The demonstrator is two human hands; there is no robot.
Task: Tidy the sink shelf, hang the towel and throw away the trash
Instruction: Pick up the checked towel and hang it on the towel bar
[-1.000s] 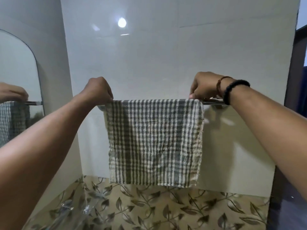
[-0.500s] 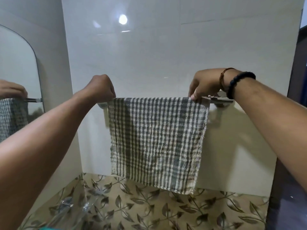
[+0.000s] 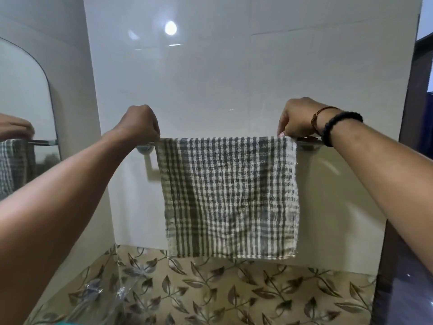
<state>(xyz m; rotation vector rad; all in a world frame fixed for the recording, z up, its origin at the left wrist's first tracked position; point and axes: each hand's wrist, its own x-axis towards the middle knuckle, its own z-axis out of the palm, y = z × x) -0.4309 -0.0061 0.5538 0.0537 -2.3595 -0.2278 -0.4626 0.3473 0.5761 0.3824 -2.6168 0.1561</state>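
A grey-and-cream checked towel [image 3: 229, 195] hangs folded over a chrome towel bar [image 3: 307, 143] on the white tiled wall. Its lower edge sits almost level, just above the leaf-patterned tiles. My left hand [image 3: 140, 124] is closed on the towel's top left corner at the bar. My right hand [image 3: 296, 119] pinches the top right corner, with a black bead bracelet and a thin orange band on that wrist. Most of the bar is hidden under the cloth.
A rounded mirror [image 3: 23, 113] on the left wall reflects a hand and the towel. Leaf-patterned tiles [image 3: 210, 289] run along the wall's lower part. A dark door frame [image 3: 417, 113] stands at the right edge.
Both hands have spread the towel a little wider along the bar. Its bottom edge, slanted half a second ago, now hangs nearly level.
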